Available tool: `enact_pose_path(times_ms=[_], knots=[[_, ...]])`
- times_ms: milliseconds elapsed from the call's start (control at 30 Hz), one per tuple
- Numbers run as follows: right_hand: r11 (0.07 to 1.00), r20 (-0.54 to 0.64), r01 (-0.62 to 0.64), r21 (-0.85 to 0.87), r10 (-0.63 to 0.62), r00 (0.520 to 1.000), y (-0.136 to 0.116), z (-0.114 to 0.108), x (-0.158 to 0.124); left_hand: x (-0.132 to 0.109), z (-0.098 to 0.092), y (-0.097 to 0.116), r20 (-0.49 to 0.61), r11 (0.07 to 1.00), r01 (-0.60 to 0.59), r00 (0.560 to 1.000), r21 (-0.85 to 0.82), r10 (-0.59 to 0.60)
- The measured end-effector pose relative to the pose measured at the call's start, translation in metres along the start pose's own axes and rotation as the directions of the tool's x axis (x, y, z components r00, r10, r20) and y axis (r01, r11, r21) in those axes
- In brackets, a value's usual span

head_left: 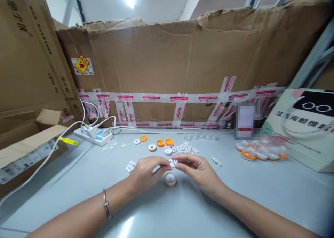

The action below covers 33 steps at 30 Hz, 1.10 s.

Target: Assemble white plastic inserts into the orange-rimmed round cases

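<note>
Between the fingertips of my left hand (148, 172) and my right hand (198, 170) is a small white perforated disc (173, 163). Both hands pinch it, one from each side. Just below it on the table stands a round white case with an orange base (170, 179). Behind my hands lies a pile of similar white perforated pieces (185, 148). Orange rings (169, 142) and white round parts (152, 147) sit beside that pile. Left of my left hand is a cluster of small white round pieces (130, 167).
A power strip (94, 135) with white cables lies at the back left, near an open cardboard box (28, 151). Clear-topped orange-based cases (261, 151) stand at the right by a printed box (302, 130). A large taped carton (156, 64) walls off the back.
</note>
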State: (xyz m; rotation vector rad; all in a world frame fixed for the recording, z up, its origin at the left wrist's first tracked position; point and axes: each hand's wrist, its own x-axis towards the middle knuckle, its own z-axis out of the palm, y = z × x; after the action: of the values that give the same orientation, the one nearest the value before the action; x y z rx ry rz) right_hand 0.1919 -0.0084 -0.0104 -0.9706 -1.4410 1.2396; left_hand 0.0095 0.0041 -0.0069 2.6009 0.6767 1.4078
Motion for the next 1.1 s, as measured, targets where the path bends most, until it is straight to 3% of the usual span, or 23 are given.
enact_pose_path(times_ms=[167,467,867,1100], knots=[[0.999,0.076,-0.028,0.031,0.025,0.997,-0.0004,-0.0033,0.0005,0.0005,-0.0006,0.0000,-0.003,1.000,-0.001,1.000,0.019,0.001],[0.998,0.091,-0.053,-0.018,0.054,0.994,-0.0046,-0.0045,0.0007,0.0016,-0.0032,-0.0002,0.051,1.000,-0.023,0.998,0.009,0.022],[0.988,0.093,-0.156,0.006,0.155,0.984,-0.0053,-0.0039,-0.0023,-0.0043,0.0002,-0.0011,0.129,0.981,-0.172,0.979,0.090,0.160],[0.946,0.175,-0.272,0.175,0.242,0.954,-0.0035,-0.0052,-0.0001,-0.0021,-0.0019,0.0006,0.226,0.990,-0.097,0.972,0.104,0.072]])
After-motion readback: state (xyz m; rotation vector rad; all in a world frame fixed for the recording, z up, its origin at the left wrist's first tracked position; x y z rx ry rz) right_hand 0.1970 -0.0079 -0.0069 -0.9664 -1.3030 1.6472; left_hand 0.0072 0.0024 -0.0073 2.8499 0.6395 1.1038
